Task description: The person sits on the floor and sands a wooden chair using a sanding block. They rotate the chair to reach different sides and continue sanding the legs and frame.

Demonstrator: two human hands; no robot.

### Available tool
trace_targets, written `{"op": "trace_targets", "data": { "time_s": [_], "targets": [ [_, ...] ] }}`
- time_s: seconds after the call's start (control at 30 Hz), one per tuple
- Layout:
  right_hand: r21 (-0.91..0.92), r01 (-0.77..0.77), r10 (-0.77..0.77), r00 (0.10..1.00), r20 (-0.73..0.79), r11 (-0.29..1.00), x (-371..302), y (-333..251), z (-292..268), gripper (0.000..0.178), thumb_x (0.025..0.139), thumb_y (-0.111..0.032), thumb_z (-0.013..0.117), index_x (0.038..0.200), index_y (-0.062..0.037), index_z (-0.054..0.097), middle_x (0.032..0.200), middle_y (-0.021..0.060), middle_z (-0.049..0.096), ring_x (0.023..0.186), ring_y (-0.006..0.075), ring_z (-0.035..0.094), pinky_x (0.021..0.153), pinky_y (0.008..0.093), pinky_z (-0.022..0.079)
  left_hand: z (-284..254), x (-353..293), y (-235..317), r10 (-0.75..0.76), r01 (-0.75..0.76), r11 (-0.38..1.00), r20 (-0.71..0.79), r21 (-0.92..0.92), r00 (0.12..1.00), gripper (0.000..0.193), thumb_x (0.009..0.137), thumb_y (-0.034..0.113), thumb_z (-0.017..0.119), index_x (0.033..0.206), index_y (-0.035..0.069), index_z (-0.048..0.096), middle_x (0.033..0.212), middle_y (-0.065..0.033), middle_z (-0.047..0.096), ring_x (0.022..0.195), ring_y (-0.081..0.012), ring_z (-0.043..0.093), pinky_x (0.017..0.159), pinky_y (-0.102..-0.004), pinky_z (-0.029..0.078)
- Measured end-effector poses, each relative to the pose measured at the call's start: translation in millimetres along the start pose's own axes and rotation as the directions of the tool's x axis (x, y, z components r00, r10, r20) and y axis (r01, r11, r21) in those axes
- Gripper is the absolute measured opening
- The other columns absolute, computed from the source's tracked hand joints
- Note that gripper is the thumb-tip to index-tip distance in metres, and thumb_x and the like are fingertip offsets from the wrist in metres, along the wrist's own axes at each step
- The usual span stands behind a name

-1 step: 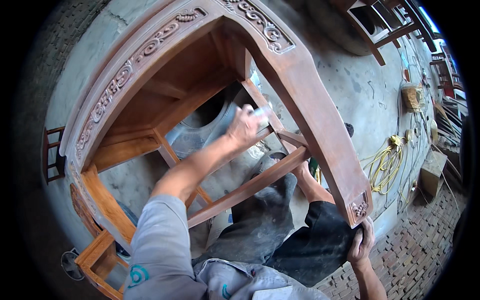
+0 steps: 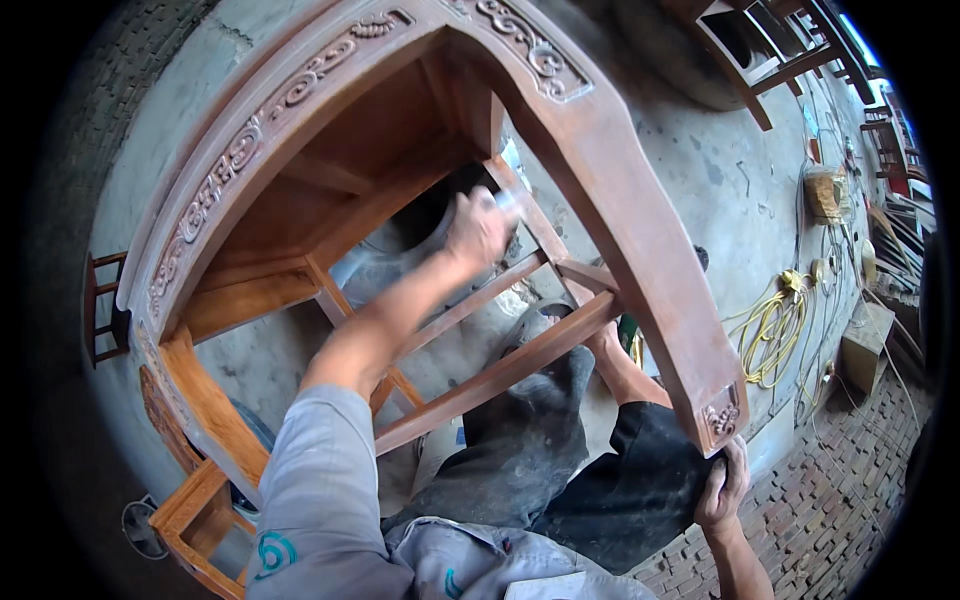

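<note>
A carved wooden furniture frame (image 2: 330,75), dusty pinkish brown outside and orange-brown inside, lies tipped over in front of me. My left hand (image 2: 479,230) reaches through it, fingers closed on a small pale pad (image 2: 512,206) whose kind is smeared by motion. The pad is at a narrow far leg (image 2: 543,228); whether it touches cannot be made out. My right hand (image 2: 725,485) is wrapped round the foot of the broad curved near leg (image 2: 650,250), by its carved corner. A stretcher bar (image 2: 500,372) crosses above my legs.
A yellow cable coil (image 2: 768,335), a bucket (image 2: 825,195) and a box (image 2: 866,343) stand to the right on the concrete floor. Other wooden furniture (image 2: 780,60) is at the far right. An orange-brown wooden piece (image 2: 195,510) sits at lower left; brick paving (image 2: 810,510) shows lower right.
My left hand has moved slightly away from me and to the left with the pale pad, along the narrow leg. My right hand and the furniture frame stay in place.
</note>
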State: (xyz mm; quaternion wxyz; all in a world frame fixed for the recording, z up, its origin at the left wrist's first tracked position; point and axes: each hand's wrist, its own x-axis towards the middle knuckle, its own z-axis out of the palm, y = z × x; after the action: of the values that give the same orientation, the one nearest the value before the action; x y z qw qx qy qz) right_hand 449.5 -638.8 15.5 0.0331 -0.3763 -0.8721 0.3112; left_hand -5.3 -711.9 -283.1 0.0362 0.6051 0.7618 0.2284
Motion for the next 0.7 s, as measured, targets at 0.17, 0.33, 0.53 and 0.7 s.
{"op": "trace_targets", "data": {
  "time_s": [0.17, 0.33, 0.53, 0.7],
  "targets": [
    [0.021, -0.024, 0.024, 1.000, 0.001, 1.000, 3.5, -3.2, 0.1, 0.039, 0.091, -0.003, 0.041, 0.125, 0.0102, 0.057, 0.124, 0.0279, 0.063, 0.118, 0.0434, 0.060, 0.105, 0.0465, 0.045, 7.8, -4.2, -30.1, -0.086, 0.084, 0.996, 0.157, 0.018, 0.984, 0.046, 0.094, 0.019, 0.057, 0.141, 0.019, 0.060, 0.090, -0.0177, 0.068, 0.085, -0.0369, 0.061, 0.077, -0.0499, 0.047],
    [0.013, 0.007, -0.007, 0.999, 0.042, 1.000, 0.8, 0.8, -1.9, 0.040, 0.090, -0.002, 0.041, 0.124, 0.0094, 0.058, 0.124, 0.0289, 0.063, 0.115, 0.0438, 0.061, 0.103, 0.0468, 0.046, -6.7, 26.8, -61.0, -0.139, 0.163, 0.863, 0.084, -0.477, 0.987, 0.046, 0.098, 0.010, 0.052, 0.143, 0.017, 0.057, 0.119, -0.0252, 0.067, 0.109, -0.0418, 0.065, 0.094, -0.0442, 0.053],
    [0.014, -0.066, 0.064, 0.995, 0.079, 0.998, 4.5, 0.9, -3.8, 0.040, 0.088, -0.002, 0.043, 0.124, 0.0090, 0.058, 0.125, 0.0295, 0.062, 0.115, 0.0447, 0.061, 0.102, 0.0462, 0.046, -32.4, 31.5, -44.5, -0.163, 0.219, 0.870, 0.161, -0.441, 0.973, 0.050, 0.098, 0.002, 0.050, 0.146, 0.016, 0.052, 0.141, -0.0209, 0.057, 0.128, -0.0388, 0.056, 0.108, -0.0383, 0.048],
    [-0.026, -0.080, 0.082, 0.990, 0.111, 0.996, 14.6, -12.2, -6.5, 0.038, 0.088, -0.001, 0.044, 0.121, 0.0088, 0.060, 0.124, 0.0295, 0.062, 0.115, 0.0450, 0.061, 0.101, 0.0455, 0.047, -18.3, -6.3, -63.6, -0.130, 0.162, 0.902, 0.105, -0.400, 0.986, 0.058, 0.092, 0.003, 0.053, 0.148, 0.019, 0.051, 0.136, -0.0213, 0.059, 0.120, -0.0416, 0.059, 0.100, -0.0444, 0.051]
  ]
}}
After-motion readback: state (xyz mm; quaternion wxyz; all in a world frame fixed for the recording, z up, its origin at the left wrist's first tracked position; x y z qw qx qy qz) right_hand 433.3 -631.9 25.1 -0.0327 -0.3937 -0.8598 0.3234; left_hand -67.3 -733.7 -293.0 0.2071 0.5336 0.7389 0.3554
